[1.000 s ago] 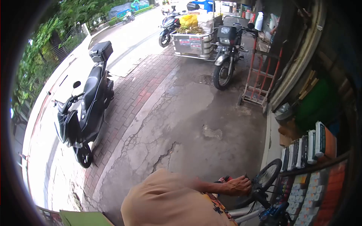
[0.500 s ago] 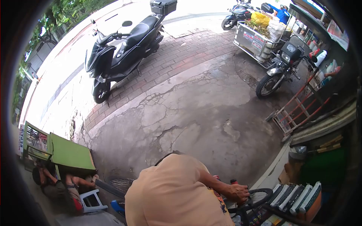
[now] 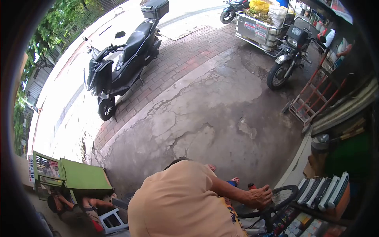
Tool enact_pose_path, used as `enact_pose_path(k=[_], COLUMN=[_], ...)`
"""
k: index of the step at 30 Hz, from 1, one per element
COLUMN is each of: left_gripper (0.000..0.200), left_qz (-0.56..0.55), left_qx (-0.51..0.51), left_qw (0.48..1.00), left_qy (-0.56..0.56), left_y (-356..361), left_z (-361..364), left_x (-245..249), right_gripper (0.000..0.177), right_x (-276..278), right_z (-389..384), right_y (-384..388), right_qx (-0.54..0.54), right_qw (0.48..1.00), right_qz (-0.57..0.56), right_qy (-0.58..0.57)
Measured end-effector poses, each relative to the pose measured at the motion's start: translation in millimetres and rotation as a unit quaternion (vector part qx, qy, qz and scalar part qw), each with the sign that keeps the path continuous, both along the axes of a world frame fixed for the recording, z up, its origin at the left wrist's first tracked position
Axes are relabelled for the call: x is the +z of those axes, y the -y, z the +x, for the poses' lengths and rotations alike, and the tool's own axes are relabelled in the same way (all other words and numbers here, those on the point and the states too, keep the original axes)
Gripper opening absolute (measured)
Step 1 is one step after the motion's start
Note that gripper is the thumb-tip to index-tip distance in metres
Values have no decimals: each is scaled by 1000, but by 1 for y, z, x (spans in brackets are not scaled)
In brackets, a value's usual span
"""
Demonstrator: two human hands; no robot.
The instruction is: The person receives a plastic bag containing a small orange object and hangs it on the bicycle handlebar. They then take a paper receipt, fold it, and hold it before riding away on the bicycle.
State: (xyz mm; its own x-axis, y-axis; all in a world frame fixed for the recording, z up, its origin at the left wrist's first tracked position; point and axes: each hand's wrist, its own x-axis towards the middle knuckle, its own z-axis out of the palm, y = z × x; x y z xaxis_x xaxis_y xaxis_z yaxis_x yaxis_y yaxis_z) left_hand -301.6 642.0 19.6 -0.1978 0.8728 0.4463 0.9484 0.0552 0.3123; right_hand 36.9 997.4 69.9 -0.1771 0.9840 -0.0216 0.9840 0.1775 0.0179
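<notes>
The wearer's left and right hands are out of view, so whether they are spread, pressed together or pinching anything cannot be told. At five o'clock, a stooping person in a plain beige cloth shirt (image 3: 169,197) reaches rightward over a dark bicycle with black tyres (image 3: 269,219), which stands between four and five o'clock. That person's right hand (image 3: 259,196) bends downward, fingers curled, beside the bicycle's thin-spoked round wheel (image 3: 294,197); exactly what it grips cannot be told, and the other hand is hidden.

At four o'clock, a row of upright black-and-white flat packs (image 3: 323,191) stands just beside the tyre. If the wheel swung that way, it could knock them over. If it turned with fingers close to the spokes, those could be nipped. A loose grip might let the bicycle tip. At three o'clock, a red metal-framed hand truck (image 3: 314,96) leans well apart from the wheel.
</notes>
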Motion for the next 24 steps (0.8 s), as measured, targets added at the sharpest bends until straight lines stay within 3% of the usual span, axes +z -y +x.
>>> enact_pose_path(k=[12, 15, 24], left_gripper=[51, 48, 45], left_qz=[-142, -103, -47], left_qx=[-68, -63, -77], left_qw=[981, 985, 988], left_qy=[111, 126, 126], left_y=[-11, -18, -14], left_z=[-12, -9, -6], left_x=[-3, -21, -13], right_gripper=[38, 38, 38], right_x=[0, 1, 3], right_z=[28, 26, 9], right_y=[17, 16, 6], right_qx=[-15, -10, 7], right_qw=[1000, 1000, 1000], right_qz=[4, 7, 11], right_qy=[1, 1, 2])
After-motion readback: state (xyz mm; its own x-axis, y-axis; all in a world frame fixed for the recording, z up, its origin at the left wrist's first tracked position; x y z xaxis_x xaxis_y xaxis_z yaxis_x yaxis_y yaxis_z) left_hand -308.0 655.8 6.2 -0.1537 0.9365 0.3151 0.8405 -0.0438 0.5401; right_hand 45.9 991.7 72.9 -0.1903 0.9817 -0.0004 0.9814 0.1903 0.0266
